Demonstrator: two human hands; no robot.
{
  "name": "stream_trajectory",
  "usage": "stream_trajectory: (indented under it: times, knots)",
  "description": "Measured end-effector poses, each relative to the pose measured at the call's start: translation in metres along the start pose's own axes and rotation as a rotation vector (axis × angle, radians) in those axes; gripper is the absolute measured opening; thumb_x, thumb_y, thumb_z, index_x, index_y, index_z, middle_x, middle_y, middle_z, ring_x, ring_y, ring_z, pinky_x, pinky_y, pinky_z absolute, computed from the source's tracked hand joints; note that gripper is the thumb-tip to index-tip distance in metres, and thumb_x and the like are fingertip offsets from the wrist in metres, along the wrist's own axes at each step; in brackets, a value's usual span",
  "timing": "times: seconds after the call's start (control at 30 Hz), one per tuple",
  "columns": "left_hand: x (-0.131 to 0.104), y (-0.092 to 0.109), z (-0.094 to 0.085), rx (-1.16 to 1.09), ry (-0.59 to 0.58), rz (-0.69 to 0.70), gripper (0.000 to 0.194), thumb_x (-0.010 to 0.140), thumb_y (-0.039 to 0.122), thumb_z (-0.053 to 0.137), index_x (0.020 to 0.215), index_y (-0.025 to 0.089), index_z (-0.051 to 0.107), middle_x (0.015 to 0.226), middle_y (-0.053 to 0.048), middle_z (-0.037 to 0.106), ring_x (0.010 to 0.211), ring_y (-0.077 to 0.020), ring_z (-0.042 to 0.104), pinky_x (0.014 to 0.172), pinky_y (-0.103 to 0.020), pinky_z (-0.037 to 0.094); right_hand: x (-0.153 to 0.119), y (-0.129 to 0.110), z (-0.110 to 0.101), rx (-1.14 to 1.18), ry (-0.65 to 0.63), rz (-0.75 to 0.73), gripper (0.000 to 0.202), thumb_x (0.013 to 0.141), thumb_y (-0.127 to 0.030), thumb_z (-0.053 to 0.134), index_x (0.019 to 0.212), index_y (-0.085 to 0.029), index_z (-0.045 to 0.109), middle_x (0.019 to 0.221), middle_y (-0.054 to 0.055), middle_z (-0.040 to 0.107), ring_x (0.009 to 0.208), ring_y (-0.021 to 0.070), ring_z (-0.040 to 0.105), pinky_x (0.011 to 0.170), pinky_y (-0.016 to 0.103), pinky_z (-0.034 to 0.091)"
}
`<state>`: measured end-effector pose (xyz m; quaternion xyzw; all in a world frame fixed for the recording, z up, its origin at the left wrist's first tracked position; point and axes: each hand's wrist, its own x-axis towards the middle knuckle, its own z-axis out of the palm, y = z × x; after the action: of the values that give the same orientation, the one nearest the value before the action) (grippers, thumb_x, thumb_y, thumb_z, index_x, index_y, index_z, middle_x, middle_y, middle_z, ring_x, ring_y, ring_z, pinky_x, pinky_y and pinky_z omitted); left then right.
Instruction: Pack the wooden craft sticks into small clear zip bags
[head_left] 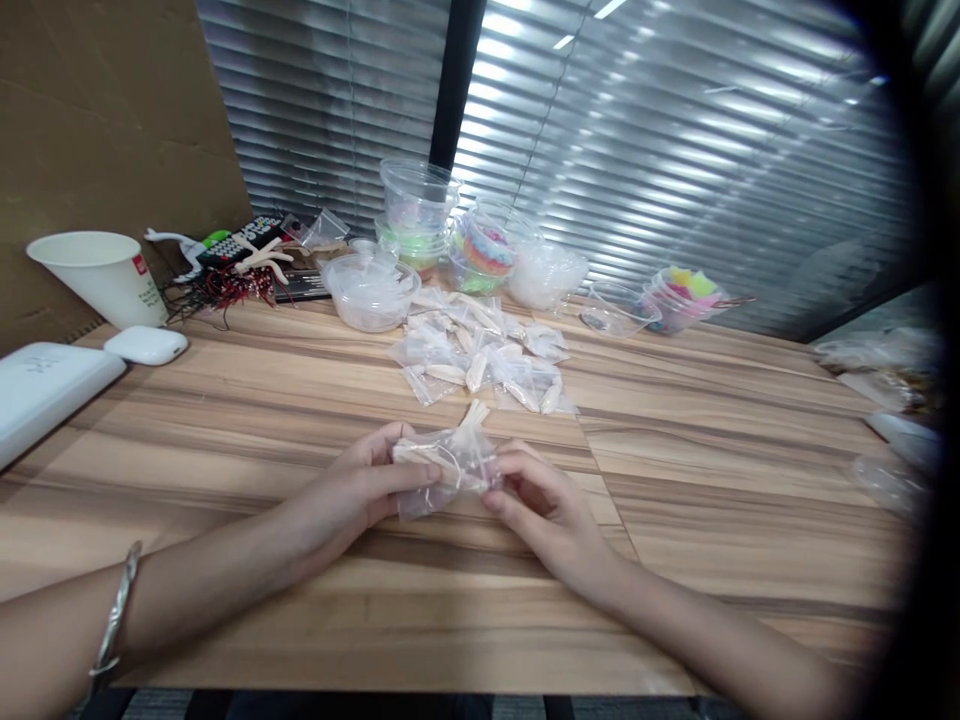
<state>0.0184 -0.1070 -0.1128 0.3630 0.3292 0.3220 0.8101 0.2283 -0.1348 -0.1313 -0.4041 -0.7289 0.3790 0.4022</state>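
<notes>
A small clear plastic bag [420, 500] with pale, beige pieces inside is held between my two hands, just above the wooden table. My left hand [375, 478] pinches its left side, thumb on top. At the right edge, my right hand [544, 505] grips the bag between thumb and fingers. One pale piece [472, 415] with finger-like ends sticks up at the bag's far side; whether it lies inside or behind the plastic I cannot tell. Beyond my hands lies a pile of similar bags [484, 350] with pale pieces in them.
At the back stand a clear tub [371, 295], stacked cups [416, 210] and a container of colourful bits [682, 295]. Left are a paper cup [105, 275], a white earbud case [146, 345] and a white box [52, 395]. Plastic bags [885, 370] lie at the right edge.
</notes>
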Motion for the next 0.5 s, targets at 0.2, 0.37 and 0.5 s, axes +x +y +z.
stream_trajectory:
  times: [0.2, 0.37, 0.5]
  knots:
    - [0.0052, 0.0041, -0.0045, 0.354, -0.165, -0.018, 0.027, 0.077, 0.022, 0.066, 0.098, 0.014, 0.052, 0.092, -0.002, 0.059, 0.083, -0.0107, 0.056, 0.072, -0.02, 0.042, 0.0076, 0.0, -0.0069, 0.113, -0.042, 0.023, 0.013, 0.089, -0.024, 0.049, 0.093, -0.016, 0.058, 0.087, 0.004, 0.054, 0.081, 0.0094, 0.053, 0.072, 0.021, 0.043]
    - [0.0029, 0.0001, -0.0024, 0.448, -0.246, -0.006, 0.045, 0.076, 0.025, 0.066, 0.116, 0.019, 0.047, 0.094, -0.003, 0.06, 0.083, -0.0131, 0.057, 0.072, -0.023, 0.043, 0.0073, -0.0045, -0.0042, 0.055, -0.216, -0.051, 0.014, 0.09, -0.024, 0.048, 0.089, -0.015, 0.058, 0.086, 0.005, 0.053, 0.085, 0.0106, 0.052, 0.077, 0.023, 0.042]
    - [0.0017, -0.0031, -0.0034, 0.534, -0.17, 0.029, 0.042, 0.076, 0.028, 0.066, 0.112, 0.019, 0.047, 0.074, 0.003, 0.051, 0.065, -0.0083, 0.048, 0.057, -0.017, 0.037, 0.0053, -0.0028, -0.0012, 0.132, -0.193, 0.076, 0.012, 0.088, -0.027, 0.051, 0.09, -0.015, 0.055, 0.086, 0.004, 0.053, 0.078, 0.0082, 0.05, 0.069, 0.02, 0.041]
